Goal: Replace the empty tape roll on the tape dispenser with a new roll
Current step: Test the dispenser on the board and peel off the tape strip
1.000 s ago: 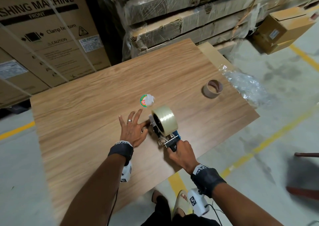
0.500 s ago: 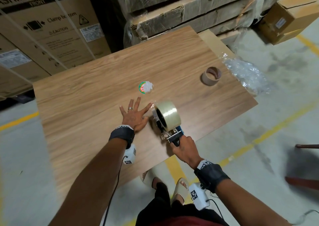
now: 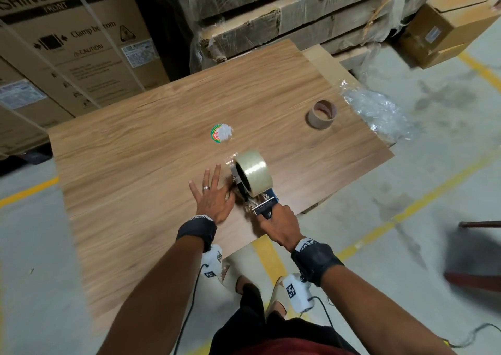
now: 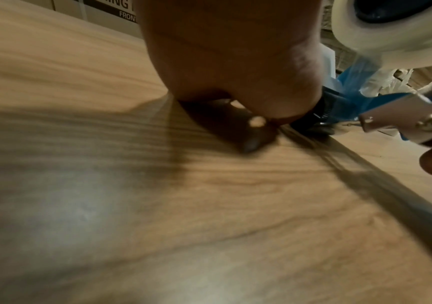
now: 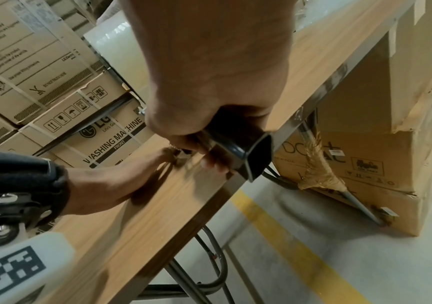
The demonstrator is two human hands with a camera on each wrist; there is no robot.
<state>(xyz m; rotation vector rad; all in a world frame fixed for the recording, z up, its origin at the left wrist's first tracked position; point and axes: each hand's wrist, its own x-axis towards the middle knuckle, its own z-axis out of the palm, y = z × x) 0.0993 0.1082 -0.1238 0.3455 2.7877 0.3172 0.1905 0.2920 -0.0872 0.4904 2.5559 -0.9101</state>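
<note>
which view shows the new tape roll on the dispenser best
The head view: the whole new tape roll shows, seated on the dispenser. The left wrist view catches only its lower edge, top right; the right wrist view shows a pale part behind the right hand.

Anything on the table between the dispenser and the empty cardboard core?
No. In the head view, only bare wood lies between the tape dispenser and the empty core; the crumpled label sits off that line.

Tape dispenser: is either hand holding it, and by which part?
The right hand grips the tape dispenser by its black handle. The left hand lies flat on the table, holding nothing.
</note>
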